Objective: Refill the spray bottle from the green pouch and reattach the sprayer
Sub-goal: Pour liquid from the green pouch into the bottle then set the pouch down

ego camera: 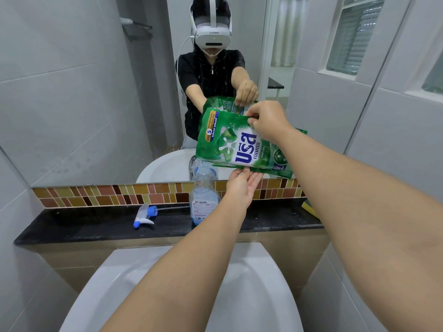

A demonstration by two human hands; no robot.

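A green pouch [239, 144] with blue and white lettering hangs tilted on its side above the open spray bottle [203, 200]. My right hand [266, 121] pinches the pouch's upper edge. From below, my left hand [242, 185] supports its lower edge with the fingers cupped under it. The clear bottle stands upright on the black ledge [84, 226], uncapped, with a little bluish liquid at the bottom. The pouch's lower left corner sits just above the bottle's neck. The sprayer [145, 215], white with a blue collar and a thin tube, lies on the ledge left of the bottle.
A white basin [191, 283] lies below my arms. A mirror [96, 92] fills the wall behind the ledge and reflects a person with a headset. A mosaic tile strip [119, 192] runs under the mirror. A yellow-green sponge [309, 207] sits at the ledge's right end.
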